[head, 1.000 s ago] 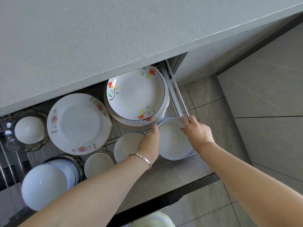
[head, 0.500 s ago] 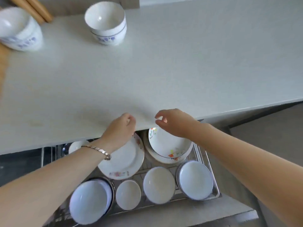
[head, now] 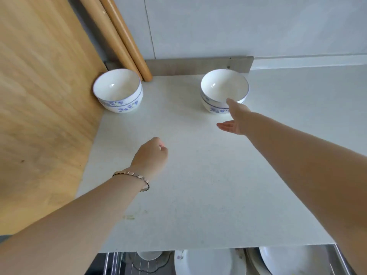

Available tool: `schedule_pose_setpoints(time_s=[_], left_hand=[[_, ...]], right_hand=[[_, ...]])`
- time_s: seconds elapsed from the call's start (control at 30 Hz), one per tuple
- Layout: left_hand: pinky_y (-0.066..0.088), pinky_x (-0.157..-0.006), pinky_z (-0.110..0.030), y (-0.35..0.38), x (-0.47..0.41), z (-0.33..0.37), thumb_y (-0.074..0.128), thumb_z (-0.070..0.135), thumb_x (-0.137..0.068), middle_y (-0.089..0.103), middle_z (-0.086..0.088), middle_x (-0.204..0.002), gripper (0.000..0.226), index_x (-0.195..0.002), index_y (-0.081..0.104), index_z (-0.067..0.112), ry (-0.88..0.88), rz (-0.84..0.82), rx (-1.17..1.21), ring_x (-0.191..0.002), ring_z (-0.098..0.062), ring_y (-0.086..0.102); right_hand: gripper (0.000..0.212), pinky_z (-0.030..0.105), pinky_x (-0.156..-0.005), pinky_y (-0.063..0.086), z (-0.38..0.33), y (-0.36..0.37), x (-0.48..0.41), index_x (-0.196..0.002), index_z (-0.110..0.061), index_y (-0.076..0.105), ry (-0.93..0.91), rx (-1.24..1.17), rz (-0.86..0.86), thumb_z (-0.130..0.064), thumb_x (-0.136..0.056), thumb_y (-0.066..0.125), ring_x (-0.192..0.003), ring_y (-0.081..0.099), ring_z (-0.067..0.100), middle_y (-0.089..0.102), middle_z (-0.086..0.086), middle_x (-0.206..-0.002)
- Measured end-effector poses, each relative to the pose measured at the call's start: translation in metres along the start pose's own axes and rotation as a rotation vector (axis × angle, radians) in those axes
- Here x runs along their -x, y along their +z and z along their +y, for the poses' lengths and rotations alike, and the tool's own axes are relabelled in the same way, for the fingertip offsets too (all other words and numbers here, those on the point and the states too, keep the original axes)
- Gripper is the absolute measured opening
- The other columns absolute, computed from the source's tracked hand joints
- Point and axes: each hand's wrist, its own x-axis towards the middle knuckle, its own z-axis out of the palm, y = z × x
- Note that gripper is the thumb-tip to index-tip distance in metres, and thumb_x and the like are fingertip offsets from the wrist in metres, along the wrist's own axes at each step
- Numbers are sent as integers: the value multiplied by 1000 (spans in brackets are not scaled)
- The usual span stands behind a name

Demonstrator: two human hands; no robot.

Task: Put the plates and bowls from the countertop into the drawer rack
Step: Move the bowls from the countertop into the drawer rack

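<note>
Two stacks of white bowls with blue flower trim stand at the back of the white countertop [head: 198, 175]. The left stack [head: 118, 90] sits against a wooden board; the right stack [head: 224, 90] stands near the metal back strip. My right hand [head: 234, 118] is open, fingers spread, its fingertips at the front rim of the right stack. My left hand [head: 151, 155], with a bracelet at the wrist, hovers over the middle of the counter with fingers curled and nothing in it. Below the counter edge, plates [head: 210, 262] in the drawer rack [head: 117, 262] show partly.
A large wooden board [head: 39, 116] leans along the left side. Two wooden rolling pins [head: 121, 36] lean against the tiled wall behind the left bowls. A metal strip [head: 198, 66] runs along the back.
Both hands rose from the drawer rack to the countertop. My right hand reached forward to the right bowl stack and spread; my view tilted up from the drawer to the counter's back.
</note>
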Motion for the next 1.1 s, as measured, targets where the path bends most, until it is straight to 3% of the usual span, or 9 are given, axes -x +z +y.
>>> schedule_pose_setpoints(time_s=[0.17, 0.3, 0.37, 0.43, 0.53, 0.7, 0.8, 0.93, 1.1], left_hand=[[46, -77, -33, 6, -18, -11, 37, 14, -90, 66, -8, -98, 18, -94, 54, 15, 36, -38, 62, -93, -27, 62], [42, -68, -30, 14, -16, -15, 37, 14, -91, 64, -6, -92, 16, -91, 52, 19, 69, -54, 112, -82, -23, 57], [46, -71, -33, 19, -12, -14, 38, 14, -91, 66, -7, -96, 16, -92, 52, 19, 79, -59, 143, -87, -25, 62], [46, -71, -32, 23, -8, -10, 38, 15, -91, 66, -8, -102, 17, -96, 54, 19, 85, -66, 175, -94, -25, 63], [49, -72, -32, 29, 0, 3, 39, 18, -91, 65, -9, -103, 18, -102, 54, 18, 60, -79, 329, -93, -25, 63], [50, -65, -33, 38, 38, 36, 45, 43, -91, 54, -5, -92, 40, -119, 45, 14, -153, -257, 639, -73, -24, 61], [56, -55, -30, 39, 73, 51, 48, 50, -83, 62, -2, -87, 48, -120, 49, 19, -49, -338, 481, -61, -22, 68], [61, -65, -36, 48, 139, 56, 47, 21, -85, 70, -5, -79, 14, -94, 59, 22, 106, -365, 230, -57, -18, 70], [58, -65, -35, 83, 224, 52, 45, 14, -86, 70, 0, -80, 18, -93, 58, 24, 139, -498, 112, -60, -14, 72]], right_hand=[[45, 36, -83, 55, -4, 22, -27, -140, -11, 30, -62, -103, 18, -24, -98, 37, -92, 60, 28, 58, 5, -80], [47, 42, -89, 54, -6, 24, -30, -142, -10, 27, -94, -282, 57, -10, -96, 36, -101, 61, 31, 47, 11, -97], [47, 44, -86, 56, -3, 20, -27, -142, -8, 27, -78, -297, 76, -6, -96, 35, -103, 62, 35, 46, 13, -90], [43, 45, -84, 56, 7, 11, -17, -137, -7, 32, -59, -265, 87, -3, -94, 35, -96, 65, 39, 41, 12, -77], [27, 40, -74, 61, 35, -14, 6, -114, -6, 38, -33, -196, 32, 1, -87, 37, -71, 64, 35, 48, 14, -84], [21, 34, -63, 61, 89, -73, 62, -102, -1, 51, -42, 45, -81, 2, -84, 40, -73, 66, 31, 60, 18, -88], [24, 29, -61, 62, 115, -111, 107, -99, -7, 58, -94, 210, -158, 1, -85, 42, -64, 67, 24, 65, 12, -77], [28, 25, -57, 60, 148, -167, 164, -85, -18, 63, -135, 367, -264, 1, -85, 43, -52, 68, 16, 68, 2, -55], [34, 41, -73, 61, 203, -227, 215, -98, -24, 64, -105, 494, -323, 0, -83, 44, -69, 72, 33, 71, 25, -76]])
